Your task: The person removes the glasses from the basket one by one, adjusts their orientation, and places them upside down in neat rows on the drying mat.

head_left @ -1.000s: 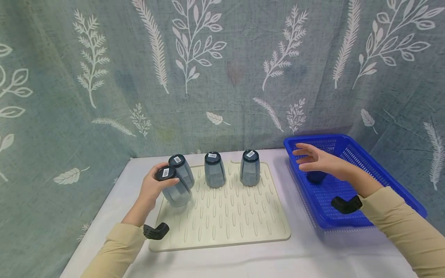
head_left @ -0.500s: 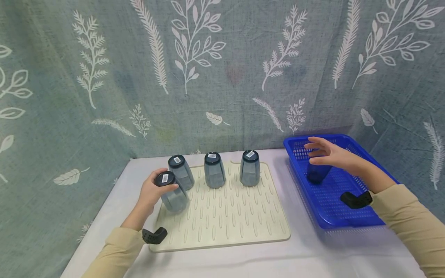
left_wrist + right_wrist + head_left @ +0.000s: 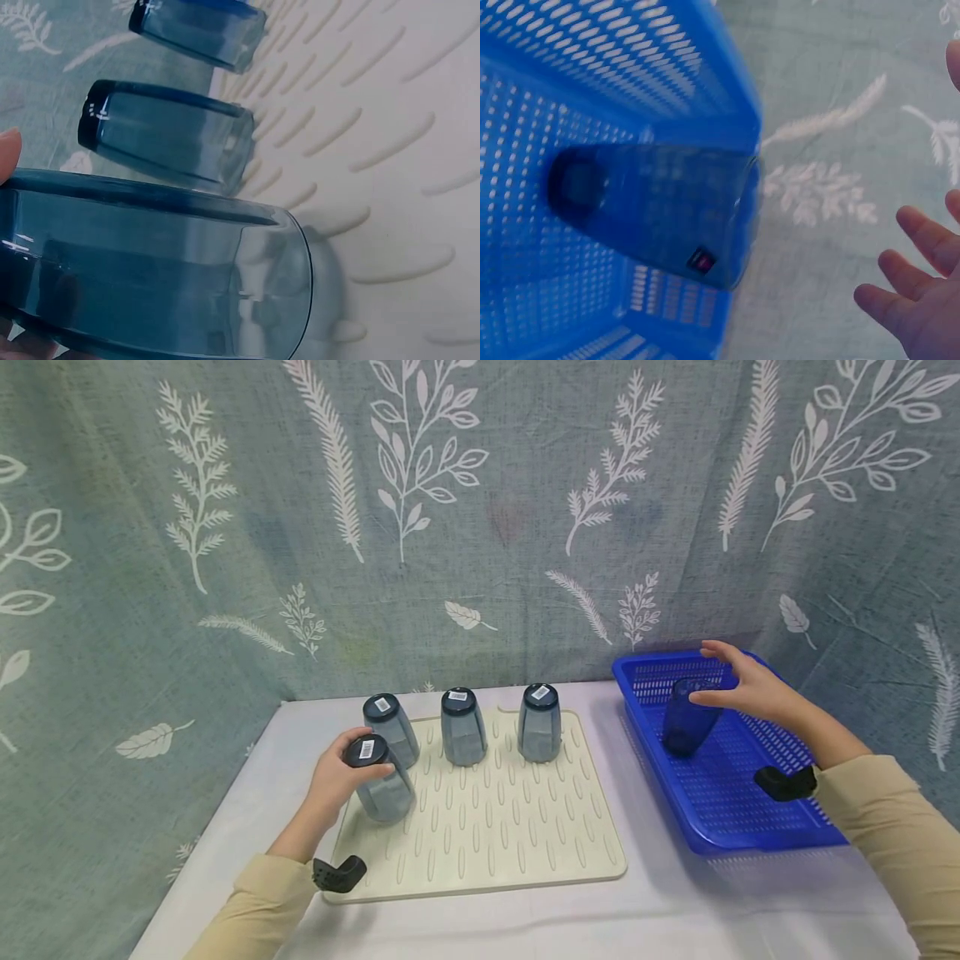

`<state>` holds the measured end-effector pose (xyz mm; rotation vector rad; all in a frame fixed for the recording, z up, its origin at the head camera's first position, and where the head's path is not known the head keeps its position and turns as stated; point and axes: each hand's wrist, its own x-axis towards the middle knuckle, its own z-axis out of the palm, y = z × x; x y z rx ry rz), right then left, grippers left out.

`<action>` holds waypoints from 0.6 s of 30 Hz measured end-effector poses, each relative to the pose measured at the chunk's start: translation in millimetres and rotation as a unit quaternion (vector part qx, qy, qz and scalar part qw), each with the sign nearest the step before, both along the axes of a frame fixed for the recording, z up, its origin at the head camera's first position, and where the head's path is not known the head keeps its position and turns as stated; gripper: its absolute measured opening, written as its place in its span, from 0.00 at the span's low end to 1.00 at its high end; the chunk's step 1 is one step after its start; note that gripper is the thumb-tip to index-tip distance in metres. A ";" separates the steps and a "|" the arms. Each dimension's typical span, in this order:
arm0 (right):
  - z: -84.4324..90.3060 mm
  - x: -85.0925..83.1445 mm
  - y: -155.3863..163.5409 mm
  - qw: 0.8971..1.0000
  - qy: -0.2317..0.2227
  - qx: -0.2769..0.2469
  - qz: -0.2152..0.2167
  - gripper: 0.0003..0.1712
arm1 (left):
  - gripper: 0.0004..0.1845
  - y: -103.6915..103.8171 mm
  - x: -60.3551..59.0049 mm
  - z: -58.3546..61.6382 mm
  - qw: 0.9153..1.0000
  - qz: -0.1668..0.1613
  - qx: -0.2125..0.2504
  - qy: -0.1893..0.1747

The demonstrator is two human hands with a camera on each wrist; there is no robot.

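- Now the left hand (image 3: 335,774) grips an upturned glass (image 3: 378,777) on the ribbed mat (image 3: 495,827).
- Right hand (image 3: 750,685), fingers spread, holds nothing beside the tumbler (image 3: 686,717) in the blue basket (image 3: 750,810).

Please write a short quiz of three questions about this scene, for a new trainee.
1. How many glasses stand upside down on the mat, counting the one the left hand grips?
2. True or false: the right hand grips the glass in the basket.
3. Which colour is the basket: A red, B blue, C green?

Key
1. Four.
2. False; the fingers are spread, apart from that glass.
3. B.
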<state>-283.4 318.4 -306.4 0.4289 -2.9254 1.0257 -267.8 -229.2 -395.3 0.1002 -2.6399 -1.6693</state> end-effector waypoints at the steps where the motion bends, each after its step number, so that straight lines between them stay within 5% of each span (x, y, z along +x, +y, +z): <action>1: -1.1 -0.6 1.9 1.000 0.002 0.005 -0.004 0.51 | 0.43 0.7 -0.2 -0.1 1.000 -0.002 0.002 -0.001; 18: -26.4 -9.9 29.6 0.998 -0.021 0.003 -0.063 0.57 | 0.42 15.3 -1.3 -0.8 1.000 -0.012 0.011 -0.004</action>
